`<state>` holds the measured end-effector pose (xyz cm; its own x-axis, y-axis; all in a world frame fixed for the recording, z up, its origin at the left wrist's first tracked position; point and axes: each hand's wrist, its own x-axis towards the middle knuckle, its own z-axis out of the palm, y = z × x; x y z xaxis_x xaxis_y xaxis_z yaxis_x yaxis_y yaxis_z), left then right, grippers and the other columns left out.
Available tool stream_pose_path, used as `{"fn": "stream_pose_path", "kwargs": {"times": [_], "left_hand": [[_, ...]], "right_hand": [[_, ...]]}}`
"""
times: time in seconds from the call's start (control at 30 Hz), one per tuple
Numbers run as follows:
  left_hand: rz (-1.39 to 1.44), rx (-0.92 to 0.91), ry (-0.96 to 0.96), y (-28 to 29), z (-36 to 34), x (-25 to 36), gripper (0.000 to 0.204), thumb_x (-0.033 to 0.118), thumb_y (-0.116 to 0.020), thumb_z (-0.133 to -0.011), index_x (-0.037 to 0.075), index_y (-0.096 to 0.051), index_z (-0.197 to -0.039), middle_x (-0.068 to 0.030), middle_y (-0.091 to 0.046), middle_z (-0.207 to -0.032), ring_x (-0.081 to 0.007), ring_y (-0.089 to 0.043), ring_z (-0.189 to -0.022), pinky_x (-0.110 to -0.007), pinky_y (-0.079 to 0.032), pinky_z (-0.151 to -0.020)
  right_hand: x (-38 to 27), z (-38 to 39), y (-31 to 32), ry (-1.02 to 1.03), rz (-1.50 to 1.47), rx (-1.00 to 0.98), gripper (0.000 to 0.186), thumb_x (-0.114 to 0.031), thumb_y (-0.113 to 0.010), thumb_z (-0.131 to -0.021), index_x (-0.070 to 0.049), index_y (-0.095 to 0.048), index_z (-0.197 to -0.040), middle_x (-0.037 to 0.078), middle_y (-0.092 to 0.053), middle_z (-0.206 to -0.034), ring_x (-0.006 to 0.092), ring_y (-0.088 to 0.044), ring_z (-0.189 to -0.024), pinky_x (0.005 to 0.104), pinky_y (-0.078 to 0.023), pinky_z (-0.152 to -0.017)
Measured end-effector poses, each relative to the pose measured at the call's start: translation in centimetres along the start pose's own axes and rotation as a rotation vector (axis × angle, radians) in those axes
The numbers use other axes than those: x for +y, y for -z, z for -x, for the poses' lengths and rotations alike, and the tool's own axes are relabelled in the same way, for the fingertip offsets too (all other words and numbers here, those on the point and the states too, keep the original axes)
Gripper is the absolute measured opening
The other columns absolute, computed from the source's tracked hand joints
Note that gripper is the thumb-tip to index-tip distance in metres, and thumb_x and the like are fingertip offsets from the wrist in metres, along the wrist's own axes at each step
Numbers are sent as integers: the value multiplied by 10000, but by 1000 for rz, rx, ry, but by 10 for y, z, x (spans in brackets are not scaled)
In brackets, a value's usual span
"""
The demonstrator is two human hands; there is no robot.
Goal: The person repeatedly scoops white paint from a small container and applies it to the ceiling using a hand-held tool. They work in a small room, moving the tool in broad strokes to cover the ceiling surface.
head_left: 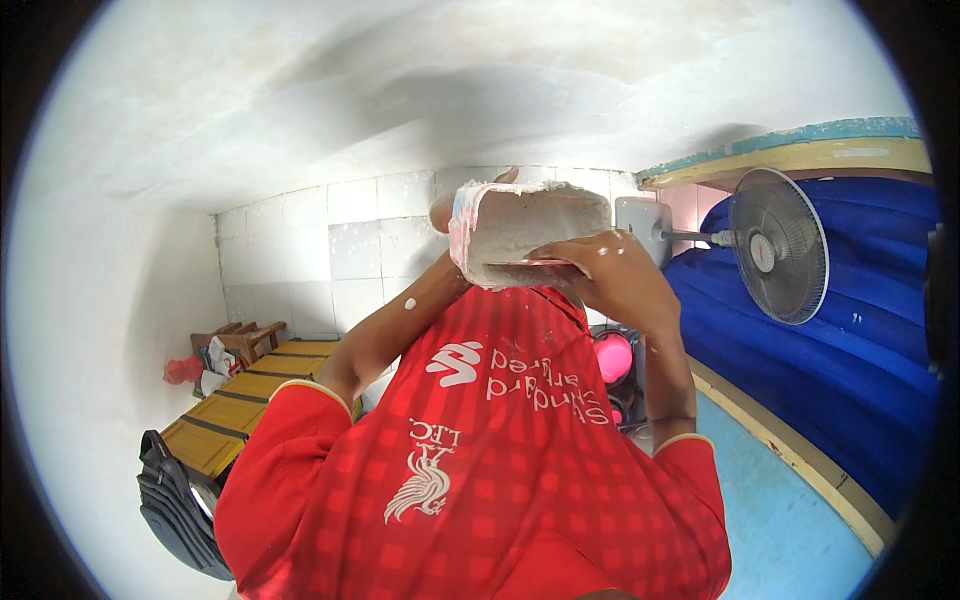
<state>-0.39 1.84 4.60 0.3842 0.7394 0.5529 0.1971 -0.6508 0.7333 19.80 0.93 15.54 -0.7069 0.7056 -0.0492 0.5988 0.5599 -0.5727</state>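
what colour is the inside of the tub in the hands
Off-white to greyish inside the tub, best seen in the head view.

The football jersey is red, checked tone-on-tone across the chest, striped toward its hem, with white prints and cream cuffs. The plastic tub is pinkish and white outside, off-white inside. Mattress: deep blue; fan: grey; backpack: black; floor tiles: white and grey.

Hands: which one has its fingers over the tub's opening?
The right hand: its fingers cross the opening of the tub, while the left hand holds its left side from outside.
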Motion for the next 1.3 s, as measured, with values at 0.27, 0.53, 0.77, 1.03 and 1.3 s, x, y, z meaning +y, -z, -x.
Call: {"fn": "stream_pose_path", "kwargs": {"times": [0.27, 0.53, 0.77, 1.03, 1.3], "left_hand": [[694, 106, 514, -20, 14, -14, 599, 411, -741, -791, 83, -656, -1284, -98, -714, -1194, -248, -701, -1055, -426, -552, -909], [1038, 168, 1128, -44, 43, -46, 672, 636, -413, -1020, 84, -593, -1358, -130, -677, -1248, -286, -687, -1051, -467, -589, -780], [808, 205, 833, -46, 19, -47, 540, 527, -607, -900, 99, -640, -1227, -97, -693, -1106, -207, -688, -963, -398, -567, -780], [1141, 187, 828, -46, 17, -68, 560, 529, -611, -915, 119, -593, -1296, -94, -649, -1206, -228, -637, -1071, -423, -538, -871], [1396, 170, 821, -45, 25, -71, 590, 531, -616, -930, 139, -545, -1365, -92, -606, -1305, -249, -587, -1179, -448, -508, -962]], "right_hand": [[5, 0, -3, 9, -65, -27, 246, -76, -747, -833, -107, -752, -1078, 167, -732, -902, 345, -712, -828, 386, -561, -724], [71, 10, 1, -285, -843, 273, 248, -114, -724, -943, 36, -677, -1135, 36, -717, -983, 93, -642, -868, 274, -528, -769], [93, 10, -23, -566, -1431, 612, 293, -143, -729, -952, -50, -616, -1206, -22, -655, -997, 46, -537, -726, 228, -445, -650], [119, 16, -13, -444, -1945, 862, 281, -131, -694, -964, -87, -627, -1234, 53, -708, -1166, 177, -706, -1014, 330, -600, -863], [148, 9, 3, -307, -1898, 1081, 234, -111, -695, -962, -78, -620, -1180, 44, -705, -1078, 156, -705, -960, 305, -613, -828]]}}
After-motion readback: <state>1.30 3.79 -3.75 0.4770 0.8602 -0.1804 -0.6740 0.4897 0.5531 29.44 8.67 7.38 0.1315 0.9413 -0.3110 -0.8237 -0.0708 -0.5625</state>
